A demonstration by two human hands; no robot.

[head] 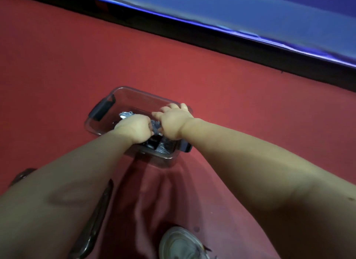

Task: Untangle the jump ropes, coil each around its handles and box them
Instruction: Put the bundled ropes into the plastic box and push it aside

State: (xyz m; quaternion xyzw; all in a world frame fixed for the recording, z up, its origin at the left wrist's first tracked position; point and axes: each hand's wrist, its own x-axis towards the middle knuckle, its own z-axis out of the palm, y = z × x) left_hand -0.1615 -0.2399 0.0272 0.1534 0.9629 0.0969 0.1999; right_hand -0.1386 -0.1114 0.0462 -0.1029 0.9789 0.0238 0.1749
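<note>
While I'm bent over the clear plastic box (123, 94) on the red floor (57, 75), my left hand (134, 128) is curled down into the rope bundle (157, 126) inside it - can't tell how tight - and my right hand (172, 123) lies spread over the far rim, gripping nothing I can see.

1. Both bare forearms reach from the lower corners of the frame toward its centre, converging as they go.
2. The left hand (134, 128) sits just left of centre, back up, fingers curled down and under in a closed fist; what they hold is hidden.
3. The right hand (171, 122) lies just beside it, nearly touching, wrist bent, fingers (178, 107) spread and extended toward the upper right.
</note>
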